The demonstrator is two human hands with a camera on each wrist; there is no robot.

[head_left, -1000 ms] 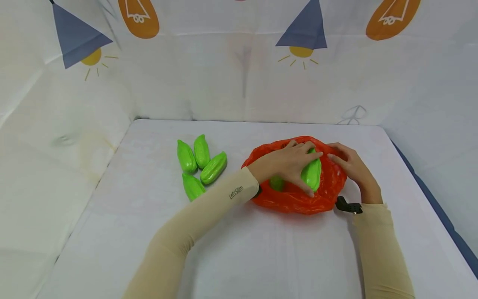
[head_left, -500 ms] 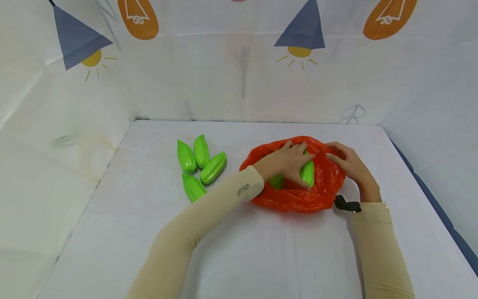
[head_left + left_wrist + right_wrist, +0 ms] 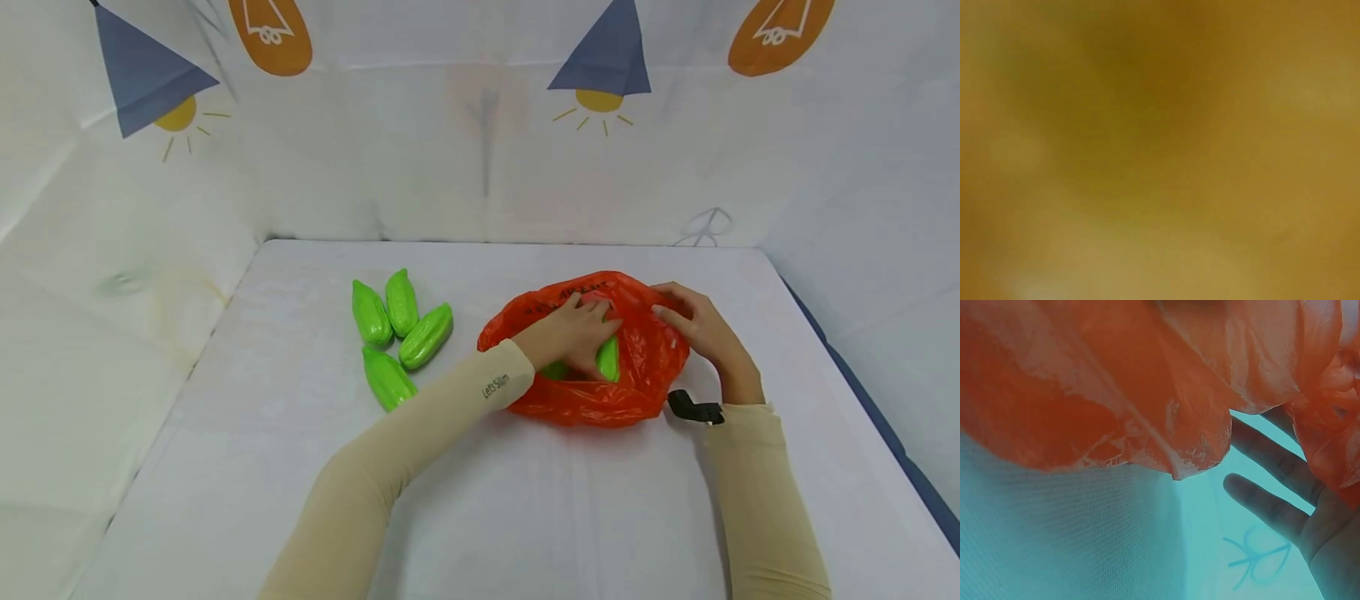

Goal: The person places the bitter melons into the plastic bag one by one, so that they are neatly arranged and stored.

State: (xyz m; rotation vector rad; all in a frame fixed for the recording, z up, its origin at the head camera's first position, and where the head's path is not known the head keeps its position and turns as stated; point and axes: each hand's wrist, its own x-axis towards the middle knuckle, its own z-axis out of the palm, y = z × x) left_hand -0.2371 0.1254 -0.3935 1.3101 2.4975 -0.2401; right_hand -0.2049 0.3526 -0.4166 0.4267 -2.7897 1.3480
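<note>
A person's left hand (image 3: 572, 337) grips a glossy green gourd (image 3: 610, 361) between thumb and fingers inside a red plastic bag (image 3: 581, 413), while the right hand (image 3: 701, 329) pinches the bag's rim; four more gourds (image 3: 426, 336) lie clustered on the white table (image 3: 487, 517), left of the bag.

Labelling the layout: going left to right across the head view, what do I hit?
Four loose green vegetables → red bag → right hand at the bag's right edge. Left hand left out: it overlaps the bag.
</note>
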